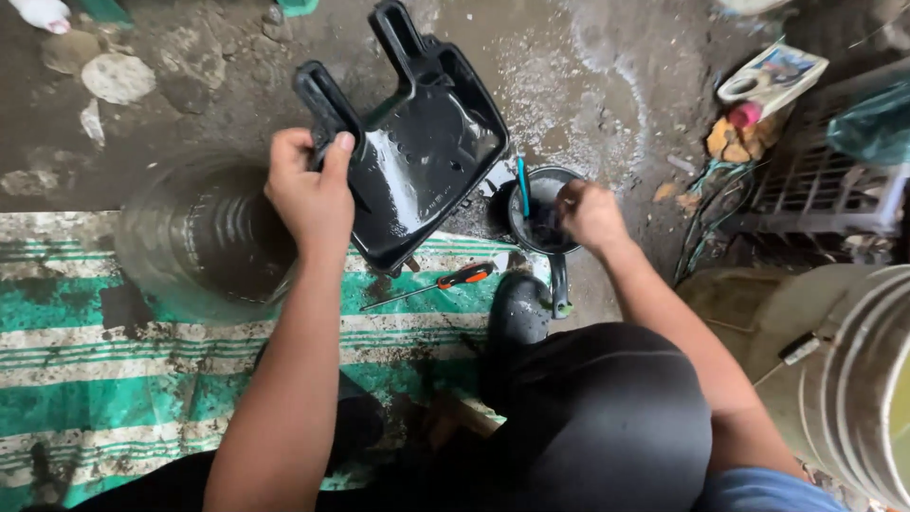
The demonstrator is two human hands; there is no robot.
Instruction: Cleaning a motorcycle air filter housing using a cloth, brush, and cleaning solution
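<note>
- Two bare hands are at work over a dirty concrete floor, seen from above the person's knees.
- The left hand is closed tight around one leg of a black plastic part, a wet, glossy tray-like moulding with two thick prongs pointing far and left; thumb on top, fingers wrapped under.
- That black part is held up off the floor, tilted, its hollow face toward the camera, above the far edge of the mat.
- The right hand is curled and dipped into a small dark pan that sits on the floor just right of the black part; it may hold a brush or rag, but the fingers are turned away and I cannot tell what, if anything, they grip.
- A blue stick-like handle stands up from the pan's left rim.
- An orange-handled screwdriver lies on the green and white striped mat, near the black part's low edge.
- A clear ribbed plastic container stands on the mat to the left, just beside the left wrist.
- A metal drum sits at the near right, and a grey crate at the far right.
</note>
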